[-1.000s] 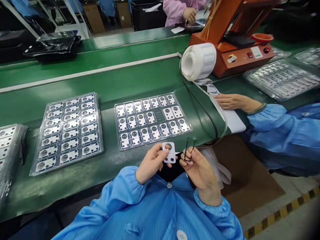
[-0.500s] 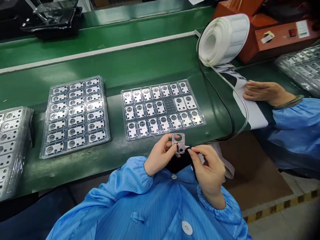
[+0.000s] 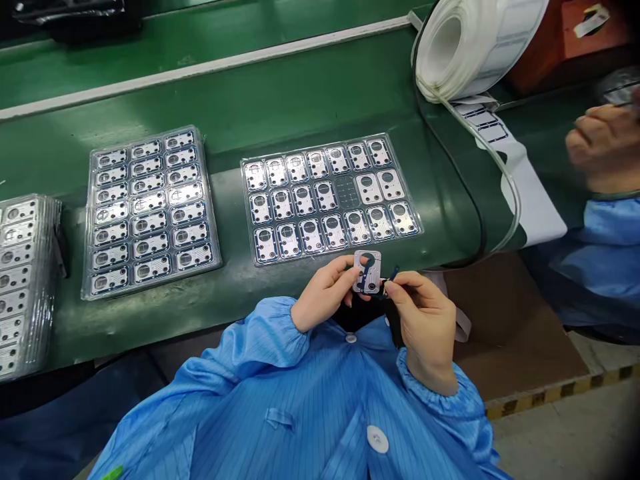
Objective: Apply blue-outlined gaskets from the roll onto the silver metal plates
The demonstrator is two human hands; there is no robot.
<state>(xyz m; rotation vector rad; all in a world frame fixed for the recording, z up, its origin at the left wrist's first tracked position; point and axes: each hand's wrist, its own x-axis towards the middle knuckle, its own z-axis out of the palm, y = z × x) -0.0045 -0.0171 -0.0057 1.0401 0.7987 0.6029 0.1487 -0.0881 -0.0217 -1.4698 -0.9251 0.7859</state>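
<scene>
My left hand pinches a small silvery plate with a large round hole, held up before my chest. Close beside it, my right hand is closed at the fingertips on a thin dark strip, whose end sticks up above the fingers. Whether the strip touches the plate I cannot tell. Beyond my hands lies a clear plastic tray of similar plates in three rows; one pocket in its middle row has no plate.
Left of the tray is a stack of filled trays, with another stack at the far left. At right stand a large roll of white label tape, its strip, cables and an orange machine. A co-worker's hand is near the right edge.
The dark strip now shows more plainly in my right fingers, its end pointing up. The co-worker's hand has left the white strip and moved right. My view has shifted slightly.
</scene>
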